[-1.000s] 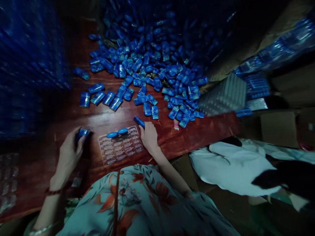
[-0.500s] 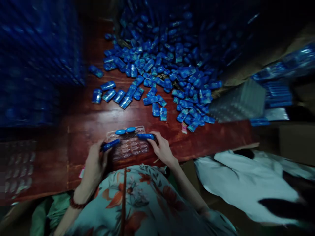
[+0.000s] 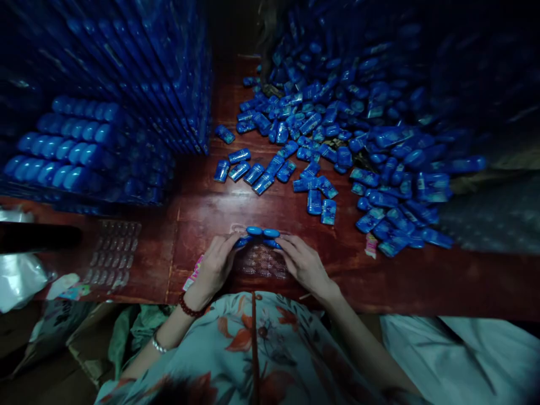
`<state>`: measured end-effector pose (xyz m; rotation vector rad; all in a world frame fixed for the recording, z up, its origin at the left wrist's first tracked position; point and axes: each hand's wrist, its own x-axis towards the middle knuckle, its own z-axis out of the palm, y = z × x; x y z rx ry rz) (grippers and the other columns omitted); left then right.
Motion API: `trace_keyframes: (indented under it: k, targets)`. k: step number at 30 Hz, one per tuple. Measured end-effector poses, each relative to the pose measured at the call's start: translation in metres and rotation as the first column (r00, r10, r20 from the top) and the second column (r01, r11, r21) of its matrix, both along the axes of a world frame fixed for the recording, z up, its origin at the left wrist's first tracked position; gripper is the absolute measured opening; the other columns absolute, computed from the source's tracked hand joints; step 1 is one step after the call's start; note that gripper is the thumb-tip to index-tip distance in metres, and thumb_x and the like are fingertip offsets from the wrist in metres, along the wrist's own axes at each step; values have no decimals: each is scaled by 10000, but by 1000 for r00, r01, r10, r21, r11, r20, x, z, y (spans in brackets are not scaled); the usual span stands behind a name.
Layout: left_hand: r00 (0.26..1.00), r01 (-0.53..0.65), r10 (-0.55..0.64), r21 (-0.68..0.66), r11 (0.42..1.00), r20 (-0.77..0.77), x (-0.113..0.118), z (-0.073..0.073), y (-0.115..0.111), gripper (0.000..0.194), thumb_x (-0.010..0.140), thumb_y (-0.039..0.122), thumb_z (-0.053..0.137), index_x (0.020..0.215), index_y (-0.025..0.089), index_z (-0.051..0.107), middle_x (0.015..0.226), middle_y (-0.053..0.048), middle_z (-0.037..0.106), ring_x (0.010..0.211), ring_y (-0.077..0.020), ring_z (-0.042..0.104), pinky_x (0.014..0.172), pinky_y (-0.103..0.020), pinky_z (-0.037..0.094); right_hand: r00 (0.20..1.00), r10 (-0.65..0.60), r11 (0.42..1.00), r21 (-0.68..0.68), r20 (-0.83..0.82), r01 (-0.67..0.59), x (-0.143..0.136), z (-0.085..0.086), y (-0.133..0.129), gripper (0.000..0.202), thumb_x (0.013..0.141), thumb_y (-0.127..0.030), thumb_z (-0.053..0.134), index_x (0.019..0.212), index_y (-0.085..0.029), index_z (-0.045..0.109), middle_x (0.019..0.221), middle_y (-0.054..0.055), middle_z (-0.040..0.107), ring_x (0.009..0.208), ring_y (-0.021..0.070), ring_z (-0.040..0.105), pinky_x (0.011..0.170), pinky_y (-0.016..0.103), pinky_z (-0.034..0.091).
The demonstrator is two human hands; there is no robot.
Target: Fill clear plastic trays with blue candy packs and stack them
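Observation:
A clear plastic tray with moulded pockets (image 3: 260,264) lies on the red-brown table in front of my body. Two blue packs (image 3: 253,230) stand side by side in its far row. My left hand (image 3: 217,259) pinches a blue pack (image 3: 243,242) at the tray's left part, just nearer to me than that row. On the right, my right hand (image 3: 306,264) has its fingers on another blue pack (image 3: 272,243). The tray's near pockets hold nothing. Both palms are turned away from view.
Loose blue packs (image 3: 312,124) form a large heap at the back and right. Tall stacks of filled blue trays (image 3: 76,140) rise on the left. Another clear tray (image 3: 113,253) lies at the left, and a small pink wrapper (image 3: 370,246) near the heap.
Both hands have come closer together over the tray, bringing their blue packs beside the two standing ones. The view has turned left, showing more of the stacked trays.

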<state>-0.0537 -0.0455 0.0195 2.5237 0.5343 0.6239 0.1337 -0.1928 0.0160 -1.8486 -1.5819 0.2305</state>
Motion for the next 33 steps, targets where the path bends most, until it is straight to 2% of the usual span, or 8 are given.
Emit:
trace_keyframes:
  k: [5, 10, 16, 21, 25, 28, 30, 33]
  targets:
    - [978, 191, -182, 89, 978, -98, 8, -4, 4, 300, 918, 125, 370, 1199, 141, 475, 982, -113, 581, 898, -196, 526, 756, -340, 509, 954, 125, 970, -235, 271, -61, -3, 16, 12, 339, 847, -59, 413, 1149, -143, 542, 1005, 111, 596, 925, 214, 561, 802, 337, 505]
    - [935, 305, -260, 177, 936, -241, 19, 7, 7, 255, 916, 108, 329, 1065, 136, 534, 963, -108, 571, 957, -211, 520, 828, -383, 496, 870, 238, 942, -321, 431, -99, -10, 26, 32, 306, 837, -53, 427, 1102, -122, 564, 942, 93, 603, 871, 215, 551, 758, 334, 490]
    - [903, 332, -221, 272, 903, -369, 45, 6, 17, 233, 880, 69, 359, 999, 130, 549, 969, -107, 576, 910, -216, 543, 794, -377, 499, 838, 130, 981, -189, 530, -33, -3, 4, 50, 335, 872, -100, 403, 1147, -182, 575, 866, 85, 599, 765, 190, 552, 643, 293, 456]
    - [924, 343, -251, 335, 877, -290, 46, 0, 25, 247, 884, 75, 369, 1061, 116, 537, 969, -118, 593, 929, -221, 554, 801, -368, 485, 884, 13, 998, -57, 468, 15, -3, -13, 44, 391, 908, -171, 393, 1273, -249, 511, 841, 70, 589, 737, 177, 565, 640, 276, 462]
    - [968, 248, -248, 357, 900, -49, 35, -5, 36, 263, 905, 152, 417, 1150, 133, 512, 1027, -115, 594, 917, -197, 556, 794, -337, 479, 909, -41, 999, 20, 415, 36, 7, -9, 40, 392, 916, -303, 444, 1301, -249, 495, 748, 33, 574, 655, 137, 562, 611, 230, 444]
    - [987, 47, -73, 182, 982, 140, 45, -8, 60, 190, 910, 196, 433, 1043, 153, 562, 955, -88, 594, 871, -173, 557, 758, -302, 478, 932, -231, 973, 92, 280, 213, 32, -2, 60, 319, 935, -281, 395, 1186, -242, 589, 804, 38, 615, 654, 121, 578, 620, 220, 436]
    - [981, -159, 155, 22, 987, 118, 64, -9, 86, 188, 919, 212, 408, 960, 145, 578, 912, -86, 584, 870, -180, 554, 770, -313, 474, 923, -350, 937, 42, 162, 348, 50, 1, 87, 323, 943, -340, 361, 1102, -228, 619, 936, 62, 643, 780, 159, 612, 678, 255, 455]
    - [904, -408, 397, -39, 912, -155, 96, -9, 127, 309, 864, 303, 524, 1084, 86, 538, 1046, -168, 550, 986, -270, 535, 856, -425, 440, 908, -392, 886, -203, 148, 416, 67, 3, 133, 434, 885, -512, 420, 1124, -181, 569, 995, 115, 633, 887, 238, 618, 730, 335, 466]
